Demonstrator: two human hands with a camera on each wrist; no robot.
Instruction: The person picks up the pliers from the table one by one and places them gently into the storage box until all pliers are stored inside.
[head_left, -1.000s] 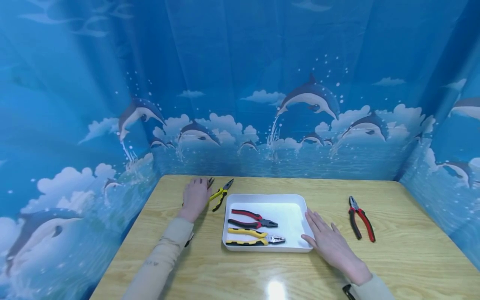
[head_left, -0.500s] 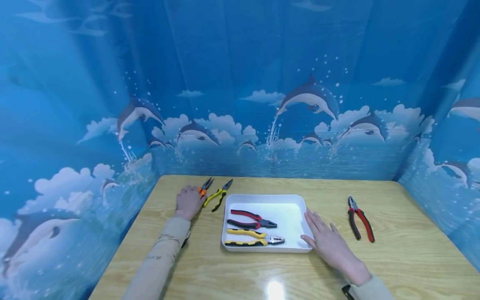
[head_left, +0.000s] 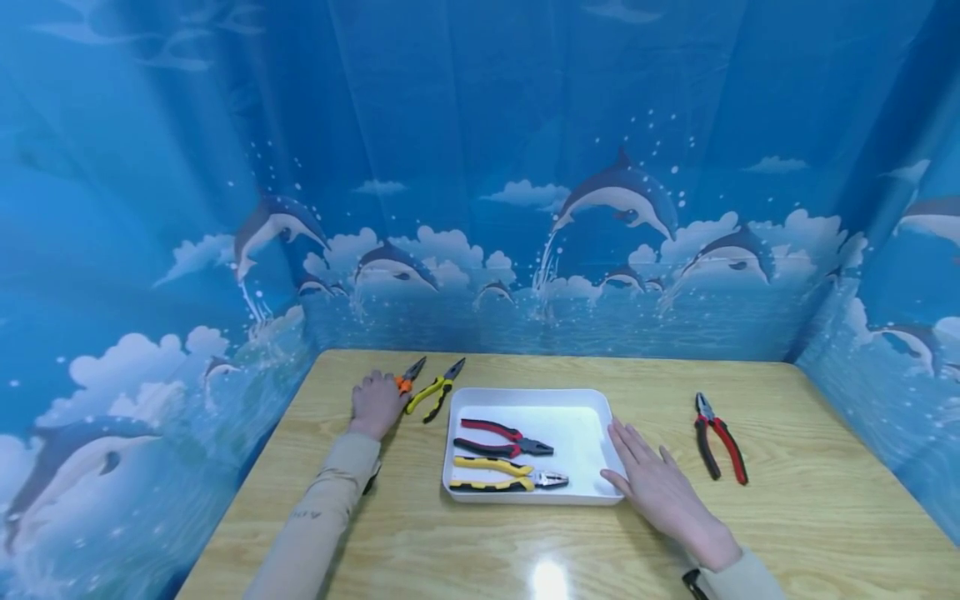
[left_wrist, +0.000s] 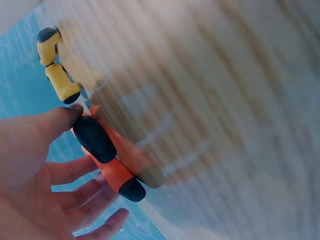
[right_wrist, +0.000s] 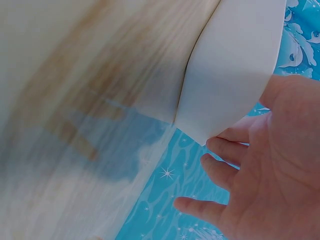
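My left hand is at the far left of the table, on the orange-handled pliers, whose jaws point away. The left wrist view shows the thumb of my left hand against the black and orange handle, with fingertips on its other side. Yellow-and-black long-nose pliers lie just right of it. My right hand has its fingers extended against the right wall of the white tray; the right wrist view shows this hand touching the tray's outer side.
Inside the tray lie red-and-black pliers and, nearer, yellow-and-black pliers. Another red-and-black pair lies on the wooden table, right of the tray. A blue dolphin-print curtain stands behind.
My left hand has drawn back slightly leftward and nearer along the orange pliers, bringing their pivot and jaws into view. My right hand stays at the tray.
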